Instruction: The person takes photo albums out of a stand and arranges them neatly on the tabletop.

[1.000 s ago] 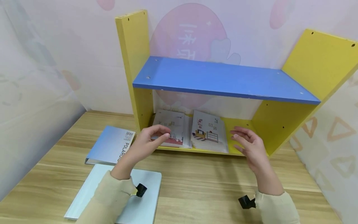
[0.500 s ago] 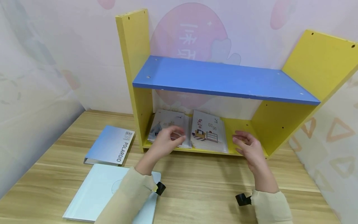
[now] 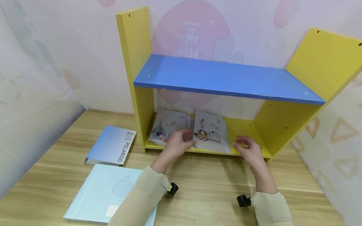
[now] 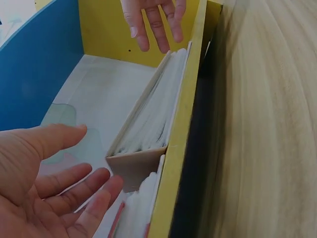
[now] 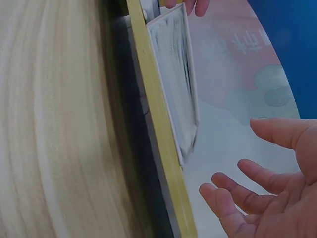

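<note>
Both hands are held at the front opening of the lower compartment of the bookshelf (image 3: 226, 78), a unit with yellow side panels and a blue upper board standing on the wooden surface (image 3: 212, 185).

The left hand (image 3: 176, 144) is open, fingers relaxed and slightly spread, palm turned toward the right hand. It sits at the front edge of the left booklet stack (image 3: 169, 127), which lies flat on the yellow bottom board against the left side panel. In the left wrist view the fingers (image 4: 74, 198) are extended and grip nothing; whether the fingertips touch the stack cannot be determined.

The right hand (image 3: 249, 150) is also open, fingers loosely spread, holding nothing. It hovers at the front edge of the bottom board, just right of the right booklet stack (image 3: 210, 131), which lies beside the left stack. The right wrist view shows the palm (image 5: 277, 198) clear of the stack edge (image 5: 178, 99).

Outside the bookshelf, to the left of its left panel, a blue Polaroid album (image 3: 111, 146) lies flat on the surface. A light blue book (image 3: 104, 191) lies nearer the camera, its right part covered by the left sleeve (image 3: 138, 201).

The left hand hides part of the left stack's cover. Cover printing is too small to read.
</note>
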Demonstrator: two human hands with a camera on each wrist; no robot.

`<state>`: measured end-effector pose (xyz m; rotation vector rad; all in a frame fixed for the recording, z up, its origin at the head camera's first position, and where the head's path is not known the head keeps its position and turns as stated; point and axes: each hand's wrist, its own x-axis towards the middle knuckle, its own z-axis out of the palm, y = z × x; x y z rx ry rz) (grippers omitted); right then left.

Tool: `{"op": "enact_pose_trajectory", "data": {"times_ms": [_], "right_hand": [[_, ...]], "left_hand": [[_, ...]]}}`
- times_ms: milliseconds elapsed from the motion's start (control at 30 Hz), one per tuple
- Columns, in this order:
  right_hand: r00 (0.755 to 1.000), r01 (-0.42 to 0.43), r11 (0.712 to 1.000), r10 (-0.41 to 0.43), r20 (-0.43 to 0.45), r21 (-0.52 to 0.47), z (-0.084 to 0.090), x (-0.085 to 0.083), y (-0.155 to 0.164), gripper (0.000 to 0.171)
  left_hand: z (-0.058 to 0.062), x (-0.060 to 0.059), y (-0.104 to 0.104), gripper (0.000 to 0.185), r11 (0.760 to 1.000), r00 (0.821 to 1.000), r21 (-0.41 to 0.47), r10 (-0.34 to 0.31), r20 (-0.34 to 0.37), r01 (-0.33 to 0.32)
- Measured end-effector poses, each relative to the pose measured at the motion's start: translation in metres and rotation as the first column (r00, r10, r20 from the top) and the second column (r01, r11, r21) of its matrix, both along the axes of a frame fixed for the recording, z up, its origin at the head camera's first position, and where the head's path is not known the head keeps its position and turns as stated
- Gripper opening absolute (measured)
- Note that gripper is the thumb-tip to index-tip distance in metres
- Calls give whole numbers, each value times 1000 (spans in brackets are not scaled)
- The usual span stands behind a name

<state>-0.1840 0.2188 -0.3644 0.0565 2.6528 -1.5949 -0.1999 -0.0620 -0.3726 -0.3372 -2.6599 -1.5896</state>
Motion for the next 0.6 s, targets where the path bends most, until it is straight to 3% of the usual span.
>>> {"op": "enact_pose_trajectory", "data": {"times_ms": [233, 600], "right_hand": [[1000, -17, 1000, 18, -8, 13, -5, -5, -3, 55], [999, -53, 999, 53, -1, -5, -10, -4, -7, 59]], "left_hand": [[-5, -6, 8, 44, 999, 999, 14, 32, -16, -32], [-10, -8, 13, 40, 999, 999, 27, 31, -21, -31]]}}
